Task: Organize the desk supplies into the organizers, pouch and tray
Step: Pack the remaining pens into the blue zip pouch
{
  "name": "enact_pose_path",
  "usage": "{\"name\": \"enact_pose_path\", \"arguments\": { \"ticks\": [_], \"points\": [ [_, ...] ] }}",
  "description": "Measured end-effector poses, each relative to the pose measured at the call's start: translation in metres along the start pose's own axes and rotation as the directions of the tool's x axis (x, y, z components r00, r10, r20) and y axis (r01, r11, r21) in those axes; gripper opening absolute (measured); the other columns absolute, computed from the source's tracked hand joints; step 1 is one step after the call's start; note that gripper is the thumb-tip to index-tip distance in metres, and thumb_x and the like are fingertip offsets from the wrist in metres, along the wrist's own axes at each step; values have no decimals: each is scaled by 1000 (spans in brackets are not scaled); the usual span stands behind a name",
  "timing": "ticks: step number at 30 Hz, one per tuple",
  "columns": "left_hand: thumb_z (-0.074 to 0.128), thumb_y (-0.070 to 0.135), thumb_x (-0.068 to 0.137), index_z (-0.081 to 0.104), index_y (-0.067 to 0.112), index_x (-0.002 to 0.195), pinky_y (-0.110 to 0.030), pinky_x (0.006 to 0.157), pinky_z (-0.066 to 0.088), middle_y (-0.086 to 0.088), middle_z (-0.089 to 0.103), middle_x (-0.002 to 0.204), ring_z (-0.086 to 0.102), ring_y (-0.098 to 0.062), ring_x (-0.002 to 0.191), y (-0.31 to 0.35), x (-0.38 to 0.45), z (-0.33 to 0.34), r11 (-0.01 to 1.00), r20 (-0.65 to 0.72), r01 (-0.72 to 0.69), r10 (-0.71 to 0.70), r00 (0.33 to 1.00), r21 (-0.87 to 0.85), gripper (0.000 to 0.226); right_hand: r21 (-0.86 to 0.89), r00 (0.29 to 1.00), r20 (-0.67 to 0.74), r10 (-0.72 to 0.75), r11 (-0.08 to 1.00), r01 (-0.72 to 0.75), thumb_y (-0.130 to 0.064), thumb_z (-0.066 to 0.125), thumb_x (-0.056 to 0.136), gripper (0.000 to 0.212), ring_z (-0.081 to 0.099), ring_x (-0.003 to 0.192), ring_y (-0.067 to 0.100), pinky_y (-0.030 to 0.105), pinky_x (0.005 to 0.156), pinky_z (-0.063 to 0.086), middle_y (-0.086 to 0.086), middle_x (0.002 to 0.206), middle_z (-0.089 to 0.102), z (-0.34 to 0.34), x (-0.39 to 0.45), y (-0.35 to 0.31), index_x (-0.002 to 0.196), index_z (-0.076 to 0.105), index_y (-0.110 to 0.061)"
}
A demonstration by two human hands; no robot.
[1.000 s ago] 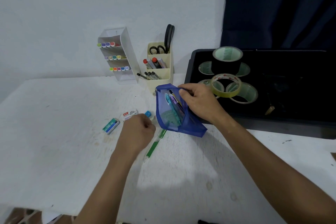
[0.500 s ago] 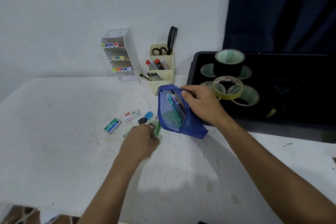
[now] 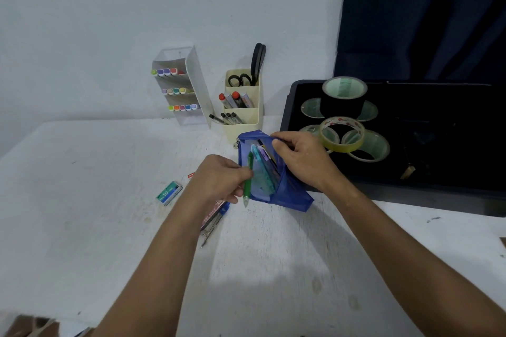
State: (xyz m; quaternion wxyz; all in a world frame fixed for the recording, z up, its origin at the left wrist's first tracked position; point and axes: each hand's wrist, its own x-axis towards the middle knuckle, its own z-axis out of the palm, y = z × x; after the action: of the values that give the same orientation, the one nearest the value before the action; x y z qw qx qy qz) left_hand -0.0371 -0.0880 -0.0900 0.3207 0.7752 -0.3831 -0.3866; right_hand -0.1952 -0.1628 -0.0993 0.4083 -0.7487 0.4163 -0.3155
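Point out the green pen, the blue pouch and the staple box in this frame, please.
green pen (image 3: 247, 185), head view, on the green barrel just below the left hand's fingers.
blue pouch (image 3: 294, 197), head view, on its lower mesh side.
staple box (image 3: 169, 192), head view, on its printed top face.

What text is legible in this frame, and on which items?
"No.10": on the small teal staple box lying on the table; the smaller print after it is too blurred to read.
Red print on the yellow tape roll: too blurred to read.
Print on the red-capped markers in the cream organizer: too small to read.
Red-and-white packet behind the left hand: mostly hidden, unreadable.
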Motion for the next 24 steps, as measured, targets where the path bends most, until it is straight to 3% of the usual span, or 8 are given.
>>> {"name": "enact_pose_path", "arguments": {
  "ticks": [5,8,10,13,16,20,24],
  "points": [
    [68,13,81,70,2,77,-20,44,52,-1,62,44,57,-9,37,4,10,17,999,7,29,-29,1000,-33,12,1,1000,4,-8,1000,8,-16,48,98,26,63,98,30,47,88,50,19,102,70,0,0,1,107,68,-3],
    [65,20,84,71,7,73,-22,48,55,-6,68,55,62,-12,40,2,21,25,998,-109,-43,47,993,45,17,-4,1000,3,-4,1000,4,-17,48,99,26,64,97,23,41,87,51,11,101,72,0,1,0,110,69,-6],
    [64,21,84,69,17,71,-31,62,60,-7,71,62,69,-18,54,-3,25,30,994,-131,-107,110,985,30,14,1,1000,3,3,1000,-3,-17,48,99,26,65,97,20,39,86,53,5,99,71,-1,1,0,112,68,-8],
    [64,16,81,71,15,89,-37,66,60,-7,74,84,70,-24,67,-12,26,33,991,-175,-136,134,975,1,10,4,1000,0,-7,1000,7,-17,48,99,27,65,94,15,34,85,53,2,97,71,-1,1,1,114,68,-10],
    [63,15,81,68,14,91,-27,59,50,-4,71,89,62,-17,63,-27,28,25,989,-241,-116,134,961,87,11,1,1000,-3,-11,1000,11,-17,47,99,27,65,92,14,28,83,50,2,97,71,0,2,2,114,68,-10],
    [61,14,85,67,9,104,-26,68,46,-4,68,103,61,-15,78,-48,28,9,946,-304,-21,125,944,322,20,-3,1000,-2,-10,1000,10,-19,47,99,27,61,88,6,23,80,50,-6,92,66,1,3,3,115,68,-11],
    [59,18,85,71,16,95,-21,52,42,-3,69,89,55,-9,63,-71,17,-4,851,-231,38,99,968,524,15,-43,998,-50,-32,999,30,-21,48,99,27,63,88,10,19,74,49,-2,95,70,5,4,6,112,70,-13]
  ]
}}
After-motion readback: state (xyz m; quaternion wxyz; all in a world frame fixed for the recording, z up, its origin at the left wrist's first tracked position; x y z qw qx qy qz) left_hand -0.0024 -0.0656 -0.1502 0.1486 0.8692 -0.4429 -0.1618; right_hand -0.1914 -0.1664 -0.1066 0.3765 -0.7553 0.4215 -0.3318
